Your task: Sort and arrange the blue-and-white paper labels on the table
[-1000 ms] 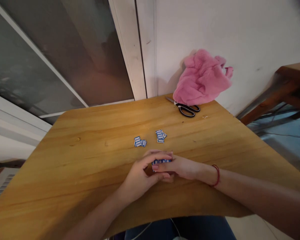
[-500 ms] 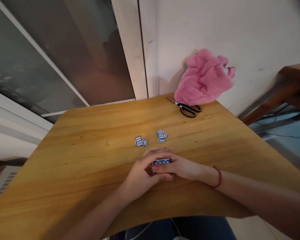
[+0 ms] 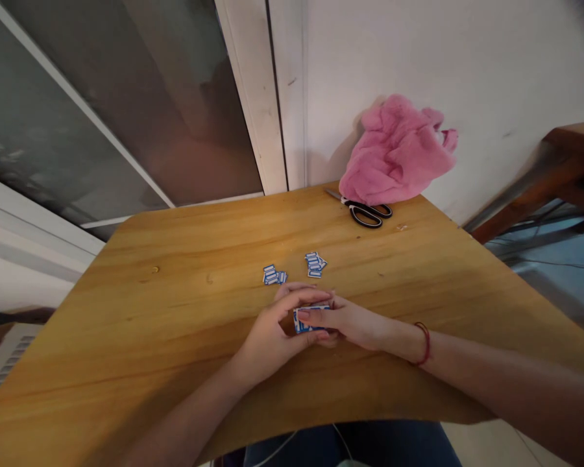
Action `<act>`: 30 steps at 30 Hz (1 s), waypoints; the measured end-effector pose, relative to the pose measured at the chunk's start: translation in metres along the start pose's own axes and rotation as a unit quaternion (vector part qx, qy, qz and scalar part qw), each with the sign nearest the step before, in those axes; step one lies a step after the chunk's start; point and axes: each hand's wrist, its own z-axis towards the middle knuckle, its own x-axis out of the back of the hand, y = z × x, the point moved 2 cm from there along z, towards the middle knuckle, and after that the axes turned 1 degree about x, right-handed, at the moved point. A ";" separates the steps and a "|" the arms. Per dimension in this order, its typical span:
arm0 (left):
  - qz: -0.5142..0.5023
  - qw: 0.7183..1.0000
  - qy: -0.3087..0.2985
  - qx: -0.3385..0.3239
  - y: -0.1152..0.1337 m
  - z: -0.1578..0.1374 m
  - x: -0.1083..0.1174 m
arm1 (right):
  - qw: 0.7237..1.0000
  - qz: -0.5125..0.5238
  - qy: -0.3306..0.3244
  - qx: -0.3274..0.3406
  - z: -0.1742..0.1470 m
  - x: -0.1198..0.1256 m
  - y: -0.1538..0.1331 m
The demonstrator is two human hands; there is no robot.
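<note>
Both hands meet over the near middle of the table around a small blue-and-white printed stack (image 3: 304,326), which looks like little cards. My left hand (image 3: 272,329) curves round it from the left, thumb along its near side and fingers over its far side. From the right, my right hand (image 3: 355,323) grips it with the thumb lying across its printed top. Fingers cover the stack's right end and underside. Just beyond the hands lie two loose piles of small blue-edged white cards, a left pile (image 3: 273,275) and a right pile (image 3: 315,264).
Black-handled scissors (image 3: 367,213) lie at the back of the wooden table (image 3: 175,324), their blades pointing left. Behind them a pink plush cloth (image 3: 399,155) rests against the white wall (image 3: 491,78). A glass sliding door (image 3: 185,97) stands behind the table's left part.
The printed stack has shifted slightly in my fingers, showing a different part of its pattern. My left fingers have moved a little across its far side. Both card piles lie as before.
</note>
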 end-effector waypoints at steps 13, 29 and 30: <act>-0.060 0.998 -0.001 0.016 -0.003 -0.001 0.000 | 0.998 0.055 -0.023 0.013 -0.002 -0.002 -0.007; -0.122 0.986 0.078 0.079 -0.005 0.002 0.007 | 0.996 0.020 -0.028 0.081 0.001 0.008 -0.005; -0.126 0.984 0.083 0.093 -0.006 0.003 0.007 | 0.996 0.004 -0.020 0.092 0.001 0.010 -0.005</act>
